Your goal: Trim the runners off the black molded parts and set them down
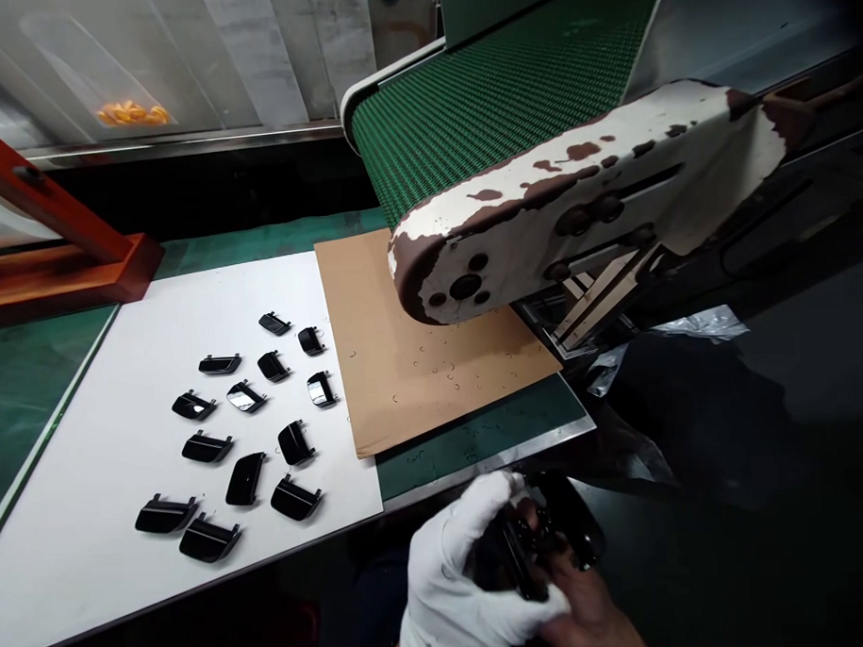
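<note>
My left hand (451, 573) wears a white glove and is closed around dark, glossy plastic parts (569, 517) below the table's front edge. Bare and partly hidden behind those parts, my right hand (590, 606) grips them from the lower right. The exact shape of what lies between my hands is hard to make out in the shadow. Several small black glossy plastic pieces with little tabs, such as one black piece (209, 539), are spread over the white sheet (79, 572) on the left.
A green conveyor belt (495, 104) with a chipped white side frame (464, 256) juts over brown cardboard (376, 363). Small dark scraps dot the cardboard and the green table surface (436, 465). An orange frame (82, 260) stands at left; a dark plastic bag (703, 408) is at right.
</note>
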`<state>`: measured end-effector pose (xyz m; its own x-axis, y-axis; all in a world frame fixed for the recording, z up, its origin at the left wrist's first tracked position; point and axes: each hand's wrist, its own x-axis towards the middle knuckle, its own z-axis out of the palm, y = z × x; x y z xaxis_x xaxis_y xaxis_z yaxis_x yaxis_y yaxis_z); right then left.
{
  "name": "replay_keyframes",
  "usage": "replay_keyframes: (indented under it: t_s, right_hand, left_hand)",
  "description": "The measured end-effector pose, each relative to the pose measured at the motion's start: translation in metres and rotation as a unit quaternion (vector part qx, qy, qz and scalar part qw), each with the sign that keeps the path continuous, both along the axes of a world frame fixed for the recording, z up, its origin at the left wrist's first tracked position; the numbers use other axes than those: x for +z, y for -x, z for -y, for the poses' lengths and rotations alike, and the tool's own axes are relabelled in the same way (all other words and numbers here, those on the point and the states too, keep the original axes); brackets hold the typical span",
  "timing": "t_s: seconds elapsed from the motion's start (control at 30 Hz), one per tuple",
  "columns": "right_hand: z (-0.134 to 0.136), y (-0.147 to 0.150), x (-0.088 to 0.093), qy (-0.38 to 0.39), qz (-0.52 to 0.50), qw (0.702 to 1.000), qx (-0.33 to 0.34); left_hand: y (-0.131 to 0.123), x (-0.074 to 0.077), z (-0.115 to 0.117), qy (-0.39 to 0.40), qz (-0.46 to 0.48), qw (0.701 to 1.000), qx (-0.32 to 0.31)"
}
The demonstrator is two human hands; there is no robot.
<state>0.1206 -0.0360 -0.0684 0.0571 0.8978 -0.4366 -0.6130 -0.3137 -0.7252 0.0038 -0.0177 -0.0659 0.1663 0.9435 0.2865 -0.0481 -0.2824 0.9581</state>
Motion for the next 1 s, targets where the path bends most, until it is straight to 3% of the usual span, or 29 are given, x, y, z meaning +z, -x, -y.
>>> replay_keyframes:
  t_s: [0.13, 0.27, 0.33, 0.47, 0.53, 0.6, 0.7, 0.8, 0.9, 1.0]
  right_hand:
    - [-0.004, -0.028, 0.002, -0.01, 0.049, 0.999, 0.004]
    - [-0.002, -0.045, 0.008, -0.039, 0.133, 0.986, 0.089]
    - [0.001, -0.047, 0.01, -0.059, 0.219, 0.961, 0.157]
    - [0.006, -0.047, 0.012, -0.092, 0.387, 0.879, 0.263]
    - [0.006, -0.052, 0.015, -0.111, 0.38, 0.886, 0.24]
    - [0.005, -0.058, 0.018, -0.119, 0.324, 0.921, 0.179]
    - [0.004, -0.06, 0.019, -0.039, 0.218, 0.975, 0.031]
    - [0.002, -0.053, 0.018, 0.032, 0.156, 0.985, -0.071]
    - [-0.003, -0.042, 0.019, 0.048, 0.132, 0.985, -0.097]
    - [-0.008, -0.035, 0.022, 0.038, 0.12, 0.989, -0.079]
  left_hand:
    - [0.015, 0.016, -0.01, 0.05, -0.107, 0.988, -0.102]
    - [0.02, 0.031, -0.017, 0.085, -0.18, 0.963, -0.18]
    - [0.017, 0.037, -0.019, 0.083, -0.192, 0.956, -0.205]
    - [0.01, 0.041, -0.019, 0.073, -0.2, 0.944, -0.25]
    - [0.013, 0.036, -0.017, 0.076, -0.229, 0.941, -0.238]
    - [0.02, 0.027, -0.017, 0.071, -0.277, 0.938, -0.196]
    - [0.034, 0.015, -0.03, 0.024, -0.386, 0.918, -0.091]
    - [0.044, 0.008, -0.061, -0.006, -0.458, 0.889, 0.004]
    - [0.048, 0.003, -0.096, -0.007, -0.487, 0.873, 0.042]
    - [0.05, 0.002, -0.118, -0.02, -0.507, 0.86, 0.048]
